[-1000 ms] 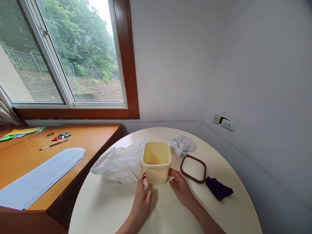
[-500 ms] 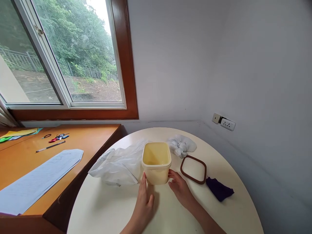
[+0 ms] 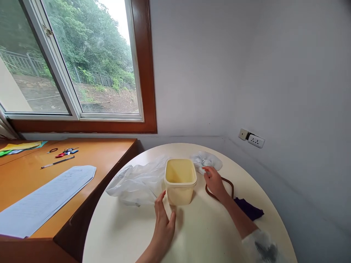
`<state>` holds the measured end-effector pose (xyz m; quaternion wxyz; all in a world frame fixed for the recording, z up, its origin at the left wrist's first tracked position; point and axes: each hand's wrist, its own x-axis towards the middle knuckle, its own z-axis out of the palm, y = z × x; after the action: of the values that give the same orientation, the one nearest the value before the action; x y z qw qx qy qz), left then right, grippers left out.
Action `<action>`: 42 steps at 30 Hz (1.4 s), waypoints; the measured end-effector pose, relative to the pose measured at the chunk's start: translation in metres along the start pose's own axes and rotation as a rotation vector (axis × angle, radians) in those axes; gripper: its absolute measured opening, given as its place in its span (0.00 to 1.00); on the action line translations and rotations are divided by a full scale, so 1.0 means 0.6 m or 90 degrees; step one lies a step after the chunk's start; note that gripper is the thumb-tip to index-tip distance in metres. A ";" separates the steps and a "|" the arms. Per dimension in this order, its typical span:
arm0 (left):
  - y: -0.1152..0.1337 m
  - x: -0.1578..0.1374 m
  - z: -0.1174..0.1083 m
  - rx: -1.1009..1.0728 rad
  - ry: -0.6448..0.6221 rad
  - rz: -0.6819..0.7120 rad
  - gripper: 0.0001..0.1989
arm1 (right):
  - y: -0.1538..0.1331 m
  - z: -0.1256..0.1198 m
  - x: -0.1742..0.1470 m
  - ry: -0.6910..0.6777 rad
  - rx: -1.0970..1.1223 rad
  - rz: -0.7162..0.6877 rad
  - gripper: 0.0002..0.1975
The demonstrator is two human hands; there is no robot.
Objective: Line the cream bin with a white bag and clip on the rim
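Observation:
A pale yellow square plastic tub stands upright and uncovered on the round white table. My left hand is at its front left corner, thumb and fingers apart, holding nothing; whether the fingertips touch the tub I cannot tell. My right hand reaches over a brown square frame-like rim, its fingers partly curled near a knotted white plastic bag. Contact with the bag is unclear. The hand and forearm hide part of the rim and of a dark purple cloth.
A crumpled clear plastic bag lies left of the tub. On the orange-brown desk at left are paper sheets, a pen and a bunch of keys. A wall socket sits at right.
My right hand has left the tub's right side and moved up and right toward the knotted bag. My left hand has shifted slightly downward, its fingers now more bent. The camera view has shifted a little.

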<state>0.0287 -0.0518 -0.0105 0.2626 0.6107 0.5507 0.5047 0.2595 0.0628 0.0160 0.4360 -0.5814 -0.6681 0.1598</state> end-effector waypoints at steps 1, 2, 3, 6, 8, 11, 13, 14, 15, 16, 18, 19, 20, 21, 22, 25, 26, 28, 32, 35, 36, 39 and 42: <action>0.003 0.001 -0.003 0.000 0.011 0.001 0.26 | 0.007 -0.006 0.023 0.008 -0.029 0.017 0.17; 0.005 0.001 -0.006 -0.003 0.015 0.000 0.24 | 0.015 -0.011 0.044 0.017 -0.060 0.038 0.18; 0.007 0.002 -0.008 -0.008 0.009 0.000 0.21 | 0.022 -0.013 0.062 0.018 -0.089 0.060 0.20; 0.012 0.005 -0.012 -0.030 -0.046 0.020 0.13 | 0.044 -0.007 0.101 -0.013 -0.161 0.130 0.27; 0.011 0.005 -0.011 -0.039 -0.086 0.039 0.11 | 0.055 0.003 0.114 -0.050 -0.194 0.164 0.29; 0.004 0.006 -0.005 -0.041 -0.155 0.041 0.10 | 0.063 0.016 0.124 -0.085 -0.227 0.180 0.24; -0.001 0.006 -0.003 -0.042 -0.205 0.033 0.11 | 0.064 0.017 0.131 -0.085 -0.239 0.176 0.18; -0.003 0.007 -0.002 -0.042 -0.223 0.030 0.12 | 0.062 0.015 0.136 -0.078 -0.242 0.172 0.16; -0.004 0.007 -0.002 -0.042 -0.237 0.028 0.14 | 0.059 0.012 0.142 -0.068 -0.244 0.167 0.15; -0.005 0.007 -0.002 -0.042 -0.246 0.027 0.15 | 0.055 0.006 0.149 -0.054 -0.243 0.161 0.14; -0.008 0.007 -0.003 -0.044 -0.256 0.027 0.18 | 0.043 -0.010 0.166 -0.016 -0.236 0.148 0.14; -0.009 0.007 -0.004 -0.047 -0.256 0.027 0.19 | 0.035 -0.020 0.175 0.007 -0.230 0.140 0.13; -0.011 0.007 -0.004 -0.051 -0.256 0.027 0.20 | 0.026 -0.032 0.184 0.031 -0.222 0.133 0.13; -0.012 0.007 -0.004 -0.057 -0.257 0.026 0.21 | 0.016 -0.044 0.192 0.054 -0.212 0.126 0.12; -0.014 0.006 -0.004 -0.063 -0.258 0.024 0.22 | 0.004 -0.058 0.198 0.078 -0.201 0.118 0.12; -0.016 0.007 -0.005 -0.066 -0.262 0.016 0.23 | -0.035 -0.100 0.202 0.140 -0.167 0.091 0.15; -0.016 0.007 -0.005 -0.062 -0.262 0.014 0.23 | -0.050 -0.114 0.199 0.157 -0.156 0.080 0.16; -0.015 0.007 -0.007 -0.054 -0.260 0.010 0.23 | -0.080 -0.141 0.184 0.187 -0.139 0.055 0.18; -0.015 0.007 -0.008 -0.048 -0.268 -0.002 0.26 | -0.142 -0.192 0.134 0.188 -0.118 0.021 0.17; -0.016 0.006 -0.005 -0.045 -0.266 -0.012 0.25 | -0.182 -0.220 0.090 0.148 -0.122 0.014 0.14; -0.015 0.006 -0.004 -0.050 -0.259 -0.011 0.24 | -0.193 -0.226 0.075 0.104 -0.129 0.009 0.13; -0.007 0.004 -0.003 -0.069 -0.227 0.012 0.16 | -0.222 -0.236 0.032 -0.069 -0.156 0.007 0.12; 0.009 0.000 -0.007 -0.087 -0.213 0.046 0.08 | -0.240 -0.234 -0.009 -0.192 -0.164 0.007 0.11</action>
<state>0.0271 -0.0539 -0.0042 0.3729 0.6865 0.4413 0.4415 0.2751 -0.0226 0.1977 0.2522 -0.6053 -0.7377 0.1606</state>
